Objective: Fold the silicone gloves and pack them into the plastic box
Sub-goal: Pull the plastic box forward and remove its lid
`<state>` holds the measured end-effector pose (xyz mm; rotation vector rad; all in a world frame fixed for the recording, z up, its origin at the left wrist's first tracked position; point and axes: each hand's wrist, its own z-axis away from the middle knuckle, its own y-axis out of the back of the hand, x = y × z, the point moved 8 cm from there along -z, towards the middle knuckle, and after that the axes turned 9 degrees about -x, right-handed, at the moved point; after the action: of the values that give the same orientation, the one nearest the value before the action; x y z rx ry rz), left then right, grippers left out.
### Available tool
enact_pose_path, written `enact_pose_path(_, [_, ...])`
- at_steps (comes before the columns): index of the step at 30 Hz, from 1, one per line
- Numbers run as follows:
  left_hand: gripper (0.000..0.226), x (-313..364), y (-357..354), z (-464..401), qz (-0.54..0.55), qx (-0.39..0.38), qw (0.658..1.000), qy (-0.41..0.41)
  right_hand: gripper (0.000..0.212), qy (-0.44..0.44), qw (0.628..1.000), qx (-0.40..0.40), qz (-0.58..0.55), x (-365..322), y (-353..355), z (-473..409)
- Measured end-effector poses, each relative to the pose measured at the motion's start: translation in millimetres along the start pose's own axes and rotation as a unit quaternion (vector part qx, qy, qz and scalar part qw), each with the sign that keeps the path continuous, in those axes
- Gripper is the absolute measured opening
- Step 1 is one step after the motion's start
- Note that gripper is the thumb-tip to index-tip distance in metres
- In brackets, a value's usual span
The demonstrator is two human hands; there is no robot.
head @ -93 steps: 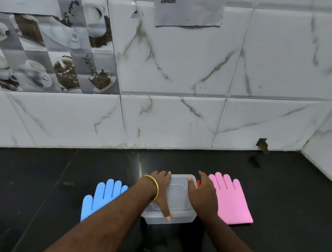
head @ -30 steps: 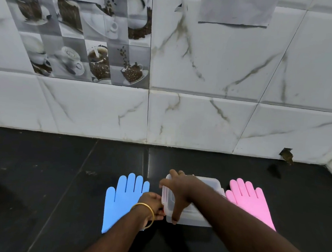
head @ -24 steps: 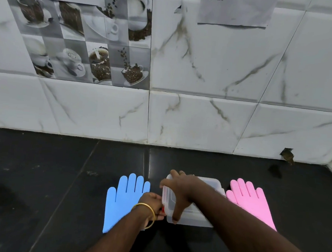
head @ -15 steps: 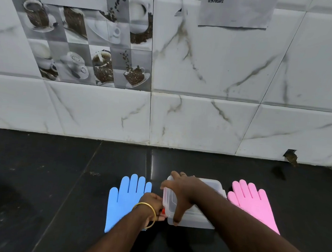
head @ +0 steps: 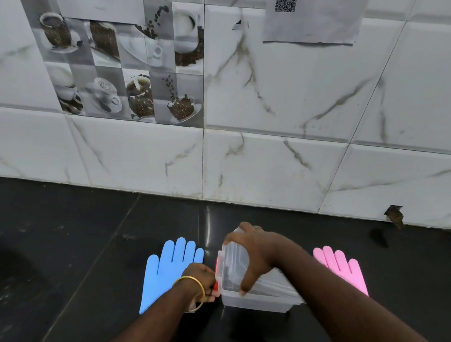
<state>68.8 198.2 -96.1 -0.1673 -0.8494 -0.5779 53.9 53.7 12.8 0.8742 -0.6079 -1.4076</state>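
Now the lid (head: 235, 255) of the clear plastic box (head: 257, 299) is tilted up at its left edge, where half a second ago it lay flat and closed. The right hand (head: 253, 251) reaches across from the right and grips the lid, fingers curled over its far edge and thumb pressing down the near side. The left hand (head: 202, 279), with a gold bangle (head: 190, 289) on its wrist, pinches at the red latch (head: 215, 286) on the box's left side, fingers curled; how the fingertips lie is partly hidden. The box sits on the black surface (head: 51, 238), near the front edge of the view, as before. A blue silicone glove (head: 165, 268) lies flat just left of the box, fingers pointing toward the wall, its cuff partly under the left wrist. A pink silicone glove (head: 343, 269) lies flat to the right, partly hidden behind the right forearm. Neither glove has moved or been folded. Behind stands a white marbled tile wall (head: 273, 161).
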Motion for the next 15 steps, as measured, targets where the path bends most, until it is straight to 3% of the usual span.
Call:
enact_pose_path(4, [0.012,6,15,9,-0.006,0.039,0.999,-0.018,0.11,0.03,0.992,0.074,-0.094,37,44,52])
enact_pose_path(6, [0.022,28,36,15,-0.072,0.133,0.982,-0.109,0.108,0.056,0.977,0.146,-0.147,54,75,83])
enact_pose_path(8, [0.029,60,45,31,-0.098,0.211,0.944,-0.233,0.104,0.099,0.942,0.232,-0.221,65,104,109])
enact_pose_path(10, [0.028,88,32,38,-0.055,0.163,0.943,-0.285,0.103,0.164,0.885,0.296,-0.318,72,123,126])
enact_pose_path(13, [0.029,113,-9,34,0.04,-0.011,0.976,-0.212,0.102,0.255,0.791,0.364,-0.421,76,134,134])
enact_pose_path(15, [0.026,128,-23,35,0.106,-0.066,0.975,-0.183,0.1,0.285,0.741,0.399,-0.459,81,130,132])
